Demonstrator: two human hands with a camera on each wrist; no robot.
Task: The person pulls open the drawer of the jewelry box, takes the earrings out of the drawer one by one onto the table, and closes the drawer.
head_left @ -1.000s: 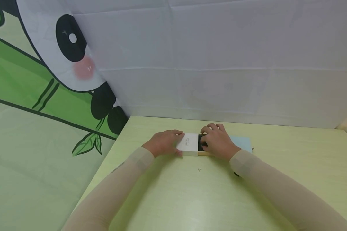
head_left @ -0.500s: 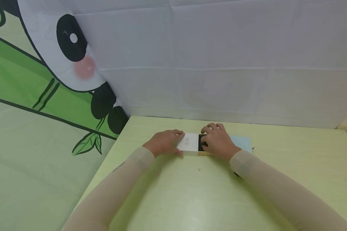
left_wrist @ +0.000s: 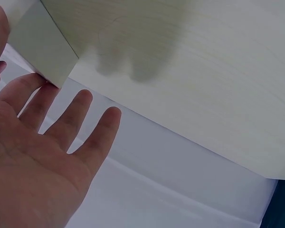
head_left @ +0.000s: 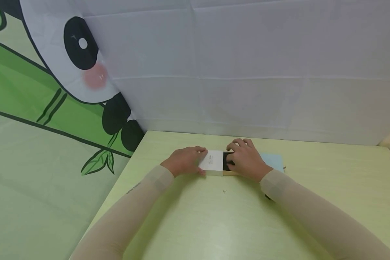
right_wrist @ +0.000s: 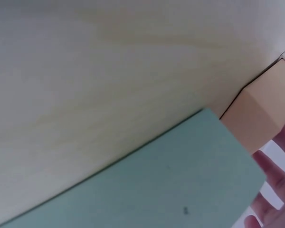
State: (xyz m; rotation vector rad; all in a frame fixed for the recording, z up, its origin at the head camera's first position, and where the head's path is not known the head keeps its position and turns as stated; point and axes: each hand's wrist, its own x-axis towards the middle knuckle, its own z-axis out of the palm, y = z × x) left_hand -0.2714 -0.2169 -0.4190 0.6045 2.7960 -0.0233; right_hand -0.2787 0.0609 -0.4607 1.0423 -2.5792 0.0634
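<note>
A small white box with thin printed lettering lies towards the back of the table. Its sleeve is drawn partly off an inner tray, which has a black inside and tan sides. My left hand grips the sleeve's left end, thumb on the near side; in the left wrist view some fingers touch the box edge and others extend free. My right hand holds the tray's open part, with fingertips bent over the black inside and other fingers beyond the far side. What lies under those fingertips is hidden.
A pale blue flat piece lies right of the box, partly behind the right wrist; a small brown tab sticks out from it. A tiny mark shows on the pale wooden table. White cloth hangs behind.
Almost nothing differs. My right hand and forearm have shifted very slightly to the right, while the left hand keeps its hold on the sleeve.
</note>
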